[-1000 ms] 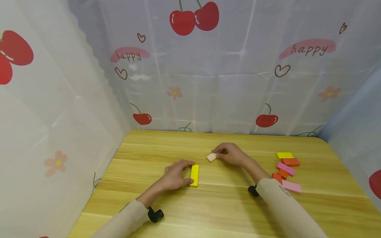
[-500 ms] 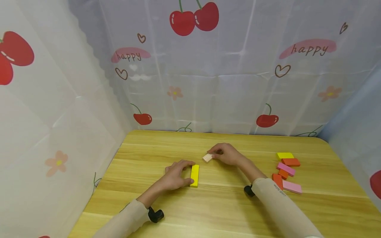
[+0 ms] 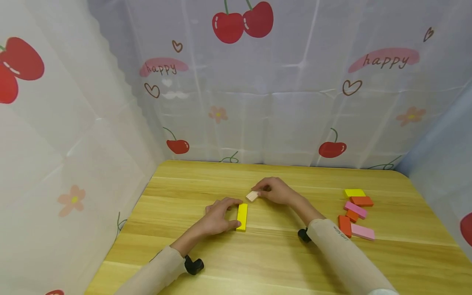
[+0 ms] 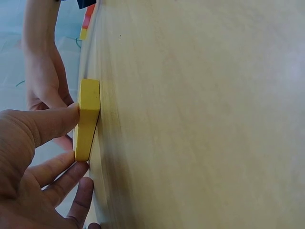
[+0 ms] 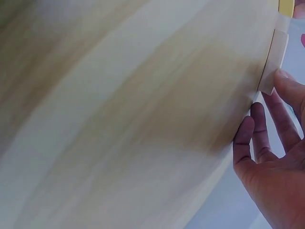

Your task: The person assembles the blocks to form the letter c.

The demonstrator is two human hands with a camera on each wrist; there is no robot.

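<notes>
Left grip (image 3: 218, 218) pinches yellow block (image 3: 242, 215) lengthwise | right grip (image 3: 276, 191) pinches pale block (image 3: 252, 196), jutting leftward

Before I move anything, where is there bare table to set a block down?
Bare table: nearside of the held yellow block, between the sleeves; also the far left, beyond the left grip. Crowded: around the pale block in the right grip, and the coloured blocks at right.

Narrow gap between yellow block (image 3: 241, 217) and pale block (image 3: 252, 196). Left fingers (image 3: 233, 201) crowd yellow block's left; right fingers (image 3: 262, 183), pale block's right. Open table (image 3: 265, 256) nearside, between forearms. Block cluster (image 3: 354, 215) obstructs farther right; curtain (image 3: 273, 123) walls far edge.
</notes>
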